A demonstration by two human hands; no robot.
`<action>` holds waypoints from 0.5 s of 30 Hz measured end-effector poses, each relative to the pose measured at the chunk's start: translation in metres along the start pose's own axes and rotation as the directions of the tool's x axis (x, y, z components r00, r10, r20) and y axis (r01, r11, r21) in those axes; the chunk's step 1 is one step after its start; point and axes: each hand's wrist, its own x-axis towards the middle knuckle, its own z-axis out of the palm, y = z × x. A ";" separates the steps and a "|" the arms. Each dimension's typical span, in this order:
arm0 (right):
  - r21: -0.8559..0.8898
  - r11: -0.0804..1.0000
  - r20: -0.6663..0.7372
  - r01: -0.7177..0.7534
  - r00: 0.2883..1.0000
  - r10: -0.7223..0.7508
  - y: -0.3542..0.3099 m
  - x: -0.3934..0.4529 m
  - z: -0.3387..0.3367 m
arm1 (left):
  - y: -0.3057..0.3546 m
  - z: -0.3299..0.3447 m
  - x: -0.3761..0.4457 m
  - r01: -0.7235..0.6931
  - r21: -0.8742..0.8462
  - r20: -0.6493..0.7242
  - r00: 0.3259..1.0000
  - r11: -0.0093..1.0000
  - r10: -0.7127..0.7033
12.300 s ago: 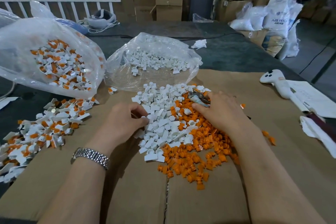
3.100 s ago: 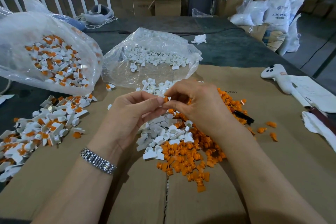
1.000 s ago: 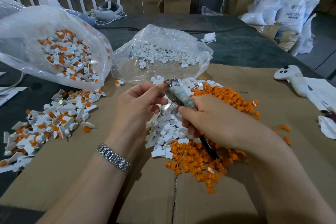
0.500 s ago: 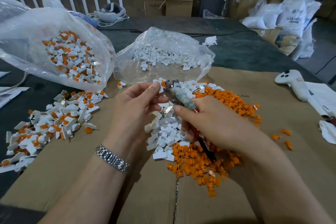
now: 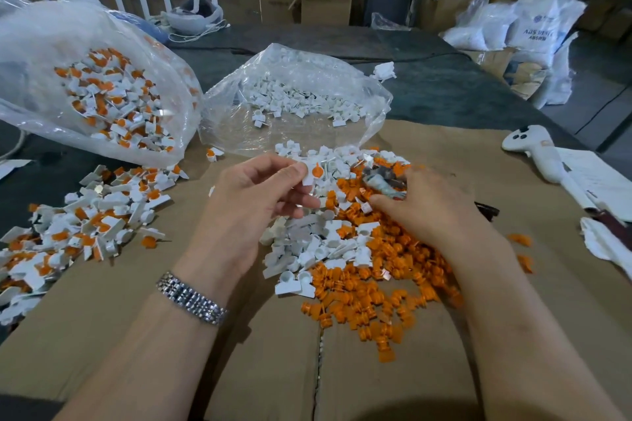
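Observation:
My left hand (image 5: 254, 202) pinches a small white plastic piece with an orange insert (image 5: 315, 173) between thumb and forefinger, raised above the middle heap. My right hand (image 5: 424, 205) lies low on the heap of orange plugs (image 5: 369, 287), fingers around the handle of a pair of pliers (image 5: 383, 181) whose jaws rest on the parts. Loose white housings (image 5: 318, 243) are mixed in beside the orange plugs on the cardboard sheet (image 5: 239, 369).
A heap of assembled white-and-orange pieces (image 5: 89, 219) lies at the left. Behind it a clear bag of assembled pieces (image 5: 113, 102), and a clear bag of white housings (image 5: 301, 102) in the centre. A white controller (image 5: 537, 150) and papers sit at the right.
My right hand has dropped with the pliers from the left hand's piece down onto the heap. My left hand still holds the piece, which shows its orange insert.

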 end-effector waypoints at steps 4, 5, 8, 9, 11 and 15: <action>0.128 0.985 -0.106 0.112 0.989 -0.099 -0.001 -0.001 -0.005 | 0.000 0.002 -0.001 -0.015 0.076 0.015 1.000 0.997 0.014; 0.268 0.935 -0.179 0.233 0.966 -0.189 -0.002 -0.003 -0.008 | 0.000 0.002 -0.001 -0.019 0.099 0.019 1.000 0.995 0.017; 0.615 0.598 -0.319 0.515 0.855 -0.409 -0.014 -0.016 -0.017 | -0.001 0.002 -0.001 -0.034 0.179 0.026 0.999 0.983 0.030; 0.630 0.538 -0.337 0.560 0.821 -0.460 -0.017 -0.019 -0.016 | -0.002 0.002 -0.001 -0.040 0.201 0.033 0.999 0.979 0.034; 0.597 0.517 -0.359 0.613 0.781 -0.511 -0.023 -0.022 -0.014 | -0.003 0.001 0.000 -0.045 0.230 0.049 0.998 0.972 0.035; 0.542 0.562 -0.334 0.625 0.774 -0.538 -0.024 -0.021 -0.012 | -0.004 0.001 -0.001 -0.047 0.260 0.053 0.998 0.965 0.034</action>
